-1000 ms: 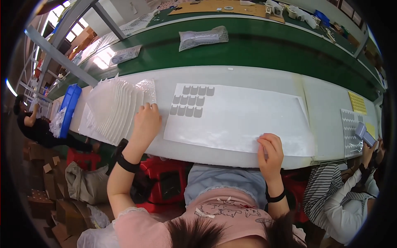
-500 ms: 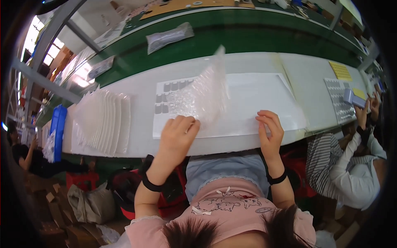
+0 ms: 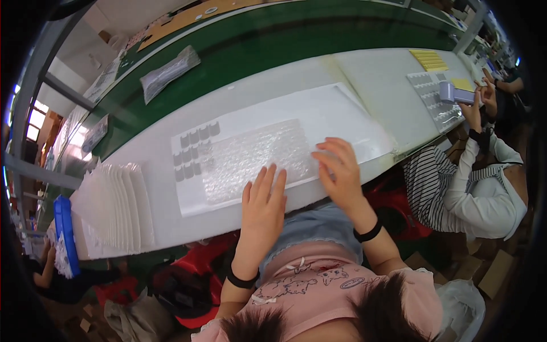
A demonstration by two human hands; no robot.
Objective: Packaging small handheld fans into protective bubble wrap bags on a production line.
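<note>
A clear bubble wrap sheet (image 3: 250, 154) lies flat on a large white sheet (image 3: 336, 128). Along its left side show rows of small grey tab-shaped pieces (image 3: 194, 135), some of them partly covered by the bubble wrap. My left hand (image 3: 264, 202) is open at the near edge of the bubble wrap, fingers stretched forward; I cannot tell whether the fingertips press on it. By the bubble wrap's right end, my right hand (image 3: 340, 174) is open with its fingers apart and nothing in them.
A fanned stack of clear bubble wrap sheets (image 3: 117, 208) and a blue tray (image 3: 66, 236) stand to the left. A wrapped packet (image 3: 170, 74) rests on the green belt (image 3: 256, 60). At right, a co-worker's hands (image 3: 478, 105) hold a pale purple object (image 3: 457, 93) above another sheet of grey pieces (image 3: 428, 94).
The bubble wrap, raised at an angle before, now lies flat on the white sheet. Both hands have moved over its near side. The whole view has turned and shifted.
</note>
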